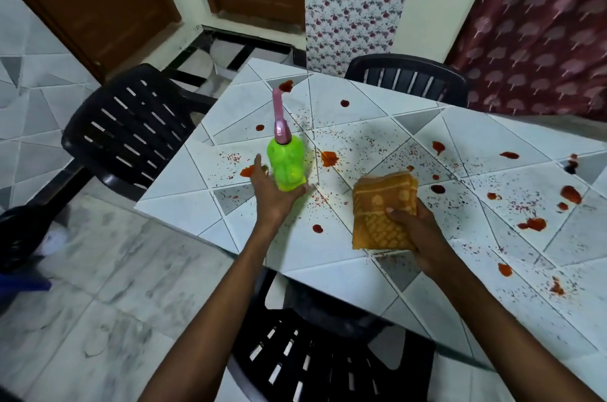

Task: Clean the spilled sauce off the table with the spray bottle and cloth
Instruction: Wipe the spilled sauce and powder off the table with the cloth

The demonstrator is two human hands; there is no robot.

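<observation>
left hand (pixel 272 193) gripped spray bottle (pixel 288 165) base on tabletop (pixel 315 257), right hand (pixel 418 232) held folded cloth (pixel 377 204), sauce (pixel 329 158) blobs just beyond both

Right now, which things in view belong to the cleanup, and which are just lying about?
Job: spray bottle, in the left hand; folded cloth, in the right hand; sauce spills on the table.
Lying about: three black chairs; patterned curtain; brown doors.

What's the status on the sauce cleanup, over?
Left hand at spray bottle base, grip unclear. Right hand holds folded cloth. Sauce spots all over table, unwiped.
</observation>
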